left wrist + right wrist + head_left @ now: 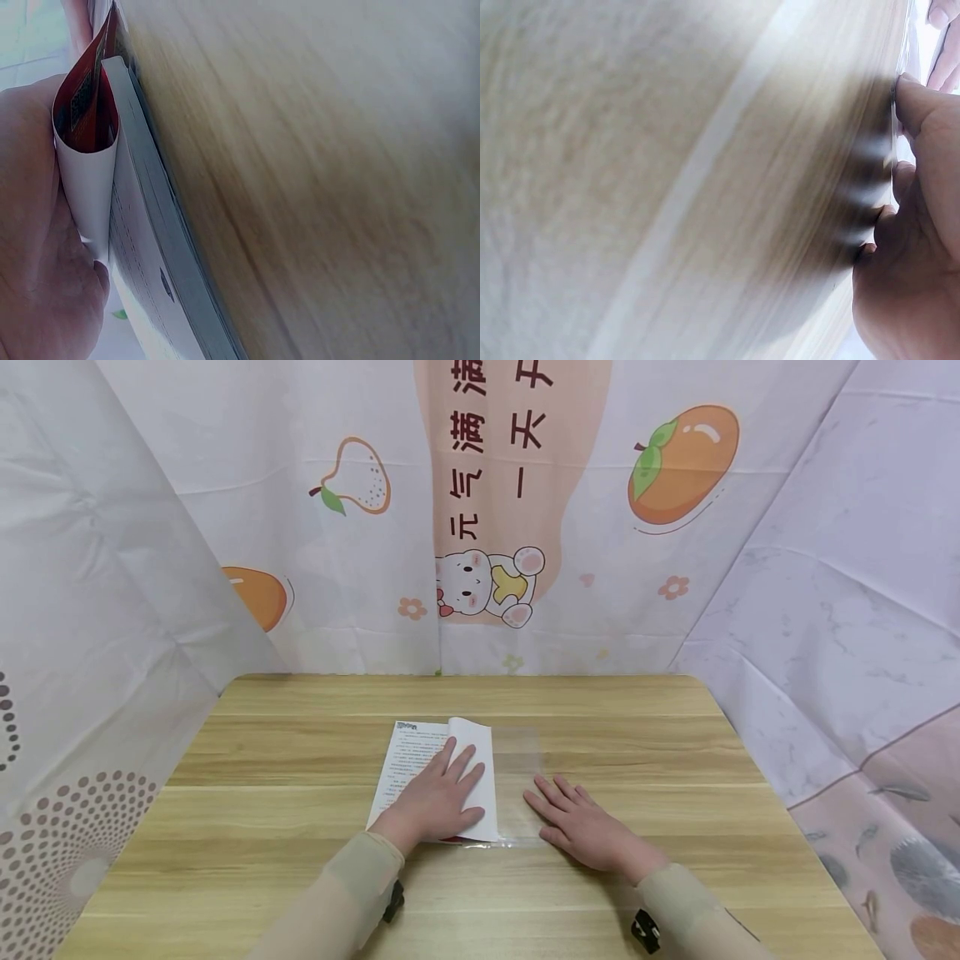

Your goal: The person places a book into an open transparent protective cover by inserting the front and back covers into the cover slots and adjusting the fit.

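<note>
A book (408, 752) lies face-up on the table, its printed page showing at the left. Over its right part curls a white cover flap (483, 747), whose inner side shows red (84, 120) in the left wrist view. My left hand (437, 800) rests on this flap with fingers spread. From under the book a clear plastic sheet (517, 760) extends to the right. My right hand (581, 825) lies flat at the right edge of that sheet, fingers straight, with fingertips touching down on it.
The wooden table (300, 760) runs out to both sides of the book. Behind it hangs a printed curtain (345, 568) with fruit pictures, and pale cloth (825, 610) hangs along the sides. A dark wrist camera (646, 931) sits on the right wrist.
</note>
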### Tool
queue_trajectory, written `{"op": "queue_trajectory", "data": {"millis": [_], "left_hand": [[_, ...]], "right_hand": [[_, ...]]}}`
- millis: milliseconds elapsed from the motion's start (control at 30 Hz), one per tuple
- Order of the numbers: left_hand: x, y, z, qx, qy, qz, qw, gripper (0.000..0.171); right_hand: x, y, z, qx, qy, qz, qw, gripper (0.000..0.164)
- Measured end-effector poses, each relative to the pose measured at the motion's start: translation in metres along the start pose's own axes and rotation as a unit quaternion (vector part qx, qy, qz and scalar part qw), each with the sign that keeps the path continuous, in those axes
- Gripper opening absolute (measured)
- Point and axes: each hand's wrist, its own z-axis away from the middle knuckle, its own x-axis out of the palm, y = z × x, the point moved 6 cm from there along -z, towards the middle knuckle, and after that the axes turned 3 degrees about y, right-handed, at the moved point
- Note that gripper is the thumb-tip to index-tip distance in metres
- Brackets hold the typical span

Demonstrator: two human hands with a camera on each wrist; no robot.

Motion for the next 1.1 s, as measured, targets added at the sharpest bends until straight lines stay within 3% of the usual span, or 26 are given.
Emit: {"op": "queue_trajectory", "data": {"millis": [433,833,1100], "left_hand": [[0.0004,0.0003,-0.0001,0.003,0.000,0.007,1.0000,0.066],[-0.0004,0.0023,-0.0007,0.015,0.005,-0.009,0.9998,0.066],[-0.0026,0.0043,-0.0006,0.019,0.013,-0.008,0.9997,0.066]], "right_hand": [[-0.0067,-0.0085,0.0004,-0.027,0.030,0.002,0.999,0.054],[0.0011,0.0002,-0.0004,-0.006,0.005,0.009,1.000,0.055],[-0.0021,-0.0042,0.0002,-0.021,0.023,0.005,1.000,0.054]]}}
